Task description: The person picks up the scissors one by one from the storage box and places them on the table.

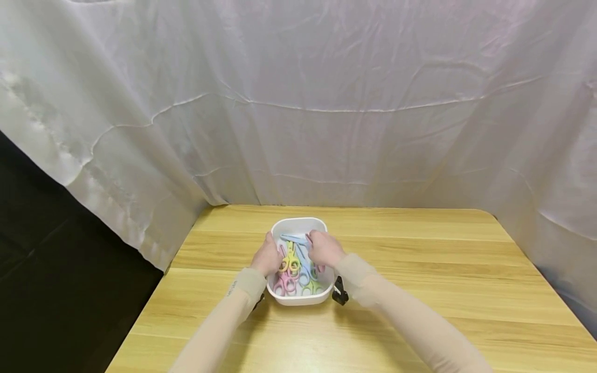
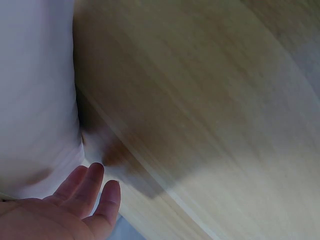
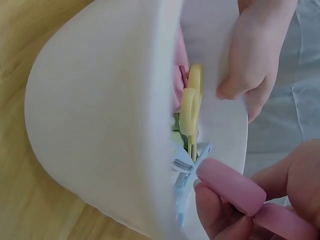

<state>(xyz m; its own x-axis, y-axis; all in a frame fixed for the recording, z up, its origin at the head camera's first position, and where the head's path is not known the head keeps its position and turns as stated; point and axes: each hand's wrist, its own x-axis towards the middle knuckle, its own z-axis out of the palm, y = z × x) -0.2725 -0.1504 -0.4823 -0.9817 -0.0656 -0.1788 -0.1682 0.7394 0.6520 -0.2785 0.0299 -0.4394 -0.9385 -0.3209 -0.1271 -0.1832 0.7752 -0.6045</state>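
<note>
Scissors (image 1: pixel 290 249) in soft pastel shades lie jumbled in a white bin (image 1: pixel 300 301), which rests on the wood-grained surface (image 1: pixel 420 259) before us. We make out a yellow pair (image 3: pixel 189 112) with thick, rounded handle loops lying on top of the heap. Pink scissors (image 1: pixel 286 281) lie under and beside it toward the near left of the bin, light blue scissors (image 1: pixel 306 267) run down the middle, and light green loops (image 1: pixel 313 286) show at the near right. The bin itself is plain and glossy, with rounded corners and smooth, deep walls.

Our right hand (image 1: pixel 325 249) is over the bin's right side, its grip narrow, fingers and thumb holding a pink pair (image 3: pixel 230 185) by its smooth, chunky handles; we cannot make out its blades. Our left hand (image 1: pixel 267 256) grips the bin's left wall, thumb inside the rim and fingers along the outside. Pale sleeves (image 1: pixel 401 311) cover both our arms, and silvery cloth (image 1: pixel 298 145) hangs behind the surface.
</note>
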